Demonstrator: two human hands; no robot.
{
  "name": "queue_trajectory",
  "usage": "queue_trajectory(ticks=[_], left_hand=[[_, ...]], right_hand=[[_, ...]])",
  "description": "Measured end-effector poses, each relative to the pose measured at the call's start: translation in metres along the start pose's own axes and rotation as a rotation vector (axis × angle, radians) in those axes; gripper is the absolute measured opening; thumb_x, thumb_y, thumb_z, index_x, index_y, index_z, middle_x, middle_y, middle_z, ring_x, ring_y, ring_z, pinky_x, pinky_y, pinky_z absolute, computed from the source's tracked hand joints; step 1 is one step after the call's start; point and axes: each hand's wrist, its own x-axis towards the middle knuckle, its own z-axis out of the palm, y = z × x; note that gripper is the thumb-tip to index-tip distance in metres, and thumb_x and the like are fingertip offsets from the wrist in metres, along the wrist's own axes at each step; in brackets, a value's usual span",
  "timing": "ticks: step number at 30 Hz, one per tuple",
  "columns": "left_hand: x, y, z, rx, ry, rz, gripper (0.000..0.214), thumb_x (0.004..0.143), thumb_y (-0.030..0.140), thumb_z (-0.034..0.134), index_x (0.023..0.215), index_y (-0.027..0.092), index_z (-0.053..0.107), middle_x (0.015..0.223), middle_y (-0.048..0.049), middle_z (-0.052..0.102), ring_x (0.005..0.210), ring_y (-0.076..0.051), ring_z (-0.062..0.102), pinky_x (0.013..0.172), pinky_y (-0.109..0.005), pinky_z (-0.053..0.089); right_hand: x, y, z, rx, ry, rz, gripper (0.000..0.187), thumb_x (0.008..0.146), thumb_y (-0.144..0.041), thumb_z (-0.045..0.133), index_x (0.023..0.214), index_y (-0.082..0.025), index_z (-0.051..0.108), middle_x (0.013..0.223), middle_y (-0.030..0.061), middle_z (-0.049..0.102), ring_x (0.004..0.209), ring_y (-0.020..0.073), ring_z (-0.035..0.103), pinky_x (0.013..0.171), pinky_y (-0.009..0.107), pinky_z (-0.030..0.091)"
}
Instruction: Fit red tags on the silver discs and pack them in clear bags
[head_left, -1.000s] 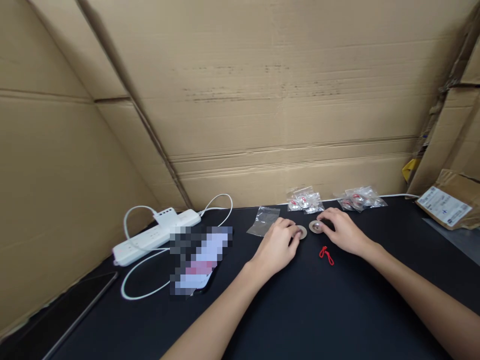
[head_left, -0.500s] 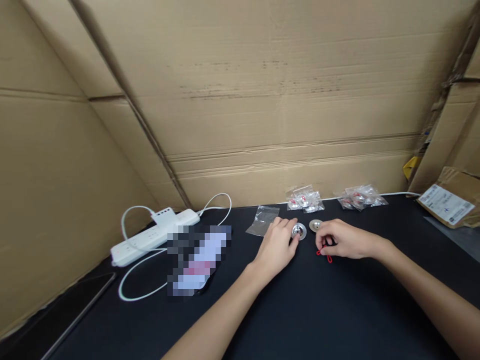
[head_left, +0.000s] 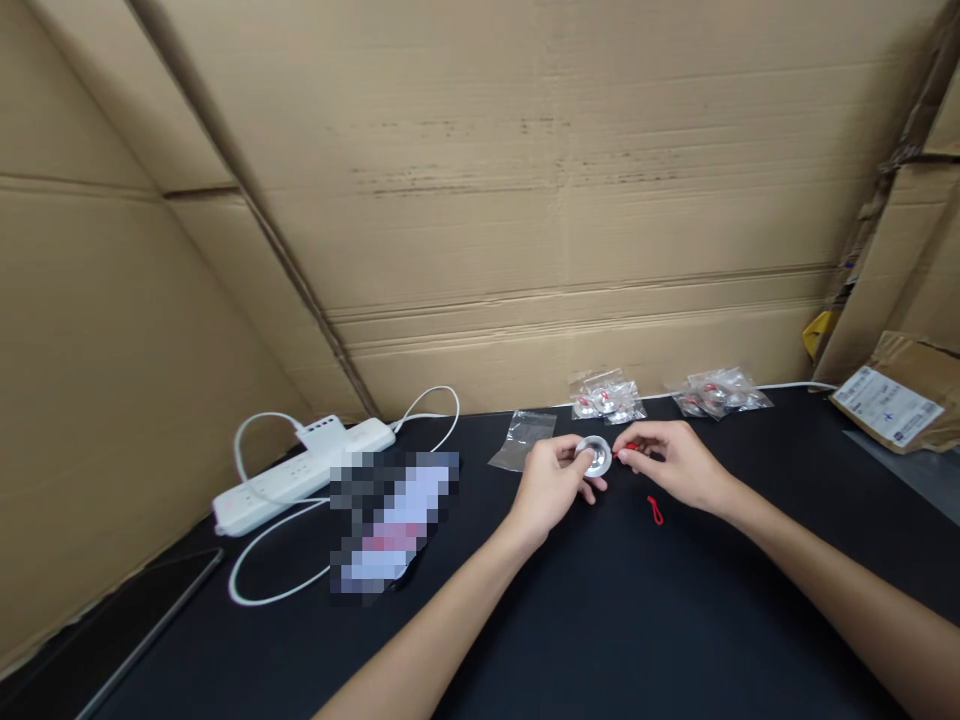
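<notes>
My left hand (head_left: 549,482) pinches a small silver finger cymbal (head_left: 598,457), a round disc with a flat rim and a domed middle, between thumb and fingers. Close to its right rim, my right hand (head_left: 675,462) is closed on a red cord loop (head_left: 627,452), held between thumb and fingertips. A second red cord loop (head_left: 655,510) lies on the black tabletop below my right hand. No second cymbal shows; my right hand may be covering it.
An unfilled clear plastic bag (head_left: 523,440) lies left of my hands. Behind are bagged cymbals with red cords (head_left: 609,398) and another such pile (head_left: 720,392). A white power strip (head_left: 277,490), a blurred-out phone-like object (head_left: 405,520) and a labelled package (head_left: 900,400) flank them. Cardboard walls enclose the table.
My left hand has lifted the cymbal off the table and tilted it. My right hand has moved up and left to it with one red cord, leaving the other on the table.
</notes>
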Motion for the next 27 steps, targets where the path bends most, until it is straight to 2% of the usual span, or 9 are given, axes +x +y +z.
queue_trajectory(ticks=[4, 8, 14, 22, 27], left_hand=[[-0.005, 0.008, 0.006, -0.279, -0.032, -0.083, 0.022, 0.083, 0.031, 0.063, 0.078, 0.010, 0.067, 0.077, -0.0113, 0.069, 0.065, -0.021, 0.068, 0.062, -0.034, 0.057], [-0.007, 0.008, 0.006, -0.390, -0.071, -0.114, 0.021, 0.084, 0.028, 0.061, 0.083, 0.009, 0.070, 0.084, -0.0146, 0.072, 0.071, -0.024, 0.071, 0.072, -0.041, 0.058], [-0.009, 0.008, 0.010, -0.428, -0.086, -0.137, 0.019, 0.083, 0.027, 0.063, 0.075, 0.010, 0.067, 0.075, -0.0109, 0.070, 0.077, -0.027, 0.073, 0.082, -0.046, 0.057], [-0.011, 0.011, 0.012, -0.411, -0.084, -0.127, 0.026, 0.081, 0.035, 0.068, 0.076, 0.009, 0.068, 0.080, -0.0118, 0.071, 0.081, -0.027, 0.072, 0.085, -0.046, 0.056], [-0.011, 0.007, 0.010, -0.439, -0.143, -0.087, 0.028, 0.080, 0.039, 0.072, 0.081, 0.011, 0.069, 0.086, -0.0116, 0.073, 0.084, -0.025, 0.072, 0.090, -0.044, 0.054]], right_hand=[[0.000, 0.003, 0.008, 0.085, 0.107, -0.014, 0.013, 0.085, -0.025, 0.064, 0.091, -0.020, 0.073, 0.089, 0.0056, 0.073, 0.080, 0.0195, 0.068, 0.076, 0.034, 0.056], [-0.001, 0.001, 0.009, 0.105, 0.165, -0.024, 0.021, 0.082, -0.024, 0.066, 0.102, -0.019, 0.071, 0.088, 0.0059, 0.074, 0.079, 0.0196, 0.070, 0.075, 0.035, 0.057], [-0.004, -0.010, 0.008, -0.168, 0.105, -0.112, 0.013, 0.084, -0.018, 0.064, 0.089, -0.022, 0.076, 0.083, 0.0040, 0.073, 0.073, 0.0166, 0.067, 0.065, 0.028, 0.053], [-0.006, -0.003, 0.011, -0.291, 0.098, -0.166, 0.014, 0.091, -0.017, 0.056, 0.089, -0.019, 0.069, 0.085, 0.0046, 0.065, 0.074, 0.0160, 0.062, 0.069, 0.028, 0.050], [-0.007, 0.001, 0.014, -0.321, 0.097, -0.178, 0.013, 0.093, -0.017, 0.051, 0.090, -0.019, 0.064, 0.086, 0.0047, 0.062, 0.076, 0.0162, 0.060, 0.072, 0.029, 0.049]])
